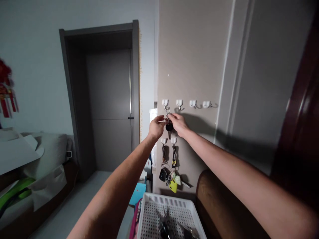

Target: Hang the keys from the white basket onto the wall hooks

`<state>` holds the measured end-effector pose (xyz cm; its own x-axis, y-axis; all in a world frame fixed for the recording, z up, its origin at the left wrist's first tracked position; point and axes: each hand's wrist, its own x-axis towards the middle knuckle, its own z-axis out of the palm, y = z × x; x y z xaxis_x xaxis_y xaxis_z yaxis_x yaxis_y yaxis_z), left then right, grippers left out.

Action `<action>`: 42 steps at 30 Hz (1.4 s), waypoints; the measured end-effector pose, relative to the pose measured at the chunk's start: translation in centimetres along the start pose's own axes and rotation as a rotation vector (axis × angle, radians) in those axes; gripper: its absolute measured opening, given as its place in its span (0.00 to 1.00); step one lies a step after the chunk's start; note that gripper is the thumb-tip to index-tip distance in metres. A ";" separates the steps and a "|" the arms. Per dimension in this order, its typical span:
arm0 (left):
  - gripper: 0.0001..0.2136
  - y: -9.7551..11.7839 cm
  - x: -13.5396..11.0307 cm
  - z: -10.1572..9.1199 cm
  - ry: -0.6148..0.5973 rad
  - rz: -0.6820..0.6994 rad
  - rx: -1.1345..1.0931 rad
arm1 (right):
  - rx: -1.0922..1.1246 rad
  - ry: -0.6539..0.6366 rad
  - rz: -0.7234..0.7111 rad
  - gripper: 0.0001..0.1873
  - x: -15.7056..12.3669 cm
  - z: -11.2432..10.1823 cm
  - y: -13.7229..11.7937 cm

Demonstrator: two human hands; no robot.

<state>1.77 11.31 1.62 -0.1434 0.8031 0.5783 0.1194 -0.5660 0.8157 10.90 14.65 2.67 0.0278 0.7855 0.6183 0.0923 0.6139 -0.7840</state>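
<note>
left hand [156, 126]: grip pinched on key [169, 127] | right hand [178, 123]: grip closed on same key | key: dangling just under leftmost upper hook [165, 103] on wall [194, 59]; ring [167, 111] at hook | basket [171, 200] below, keys inside

The left arm [117, 189] and right arm [239, 182] are bare along their whole visible length, elbow to wrist. The left hand [156, 127] and right hand [178, 123] are bare too.
</note>
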 end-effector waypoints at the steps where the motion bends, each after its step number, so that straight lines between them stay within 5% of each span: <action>1: 0.17 0.2 0.3 0.0 -0.005 0.010 0.011 | -0.009 0.008 0.014 0.10 0.5 0.2 -0.2; 14: 0.21 -1.4 1.4 -0.2 -0.105 0.031 0.077 | -0.259 0.077 0.115 0.11 1.5 1.4 1.0; 21: 0.19 -5.0 -3.9 -1.8 -0.127 -0.063 0.204 | -0.428 0.124 -0.113 0.15 -2.8 -0.8 2.7; 25: 0.16 -9.3 -10.3 -2.9 -0.285 -0.263 0.370 | -0.619 -0.155 -0.118 0.16 -10.3 -3.2 5.9; 29: 0.15 -13.5 -16.9 -3.6 -0.565 -0.462 0.563 | -0.749 -0.676 0.118 0.11 -18.0 -4.9 9.9; 32: 0.16 -15.6 -20.1 -3.9 -0.676 -0.509 0.684 | -0.784 -0.948 0.247 0.11 -21.4 -5.1 12.0; 42: 0.19 -17.5 -21.7 -3.6 -0.732 -0.368 0.784 | -0.952 -1.178 -0.005 0.11 -24.3 -4.1 14.1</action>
<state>-0.77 3.10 -25.19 0.2814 0.9582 -0.0524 0.8082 -0.2072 0.5513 15.66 3.94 -23.18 -0.7206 0.6797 -0.1371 0.6931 0.7005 -0.1702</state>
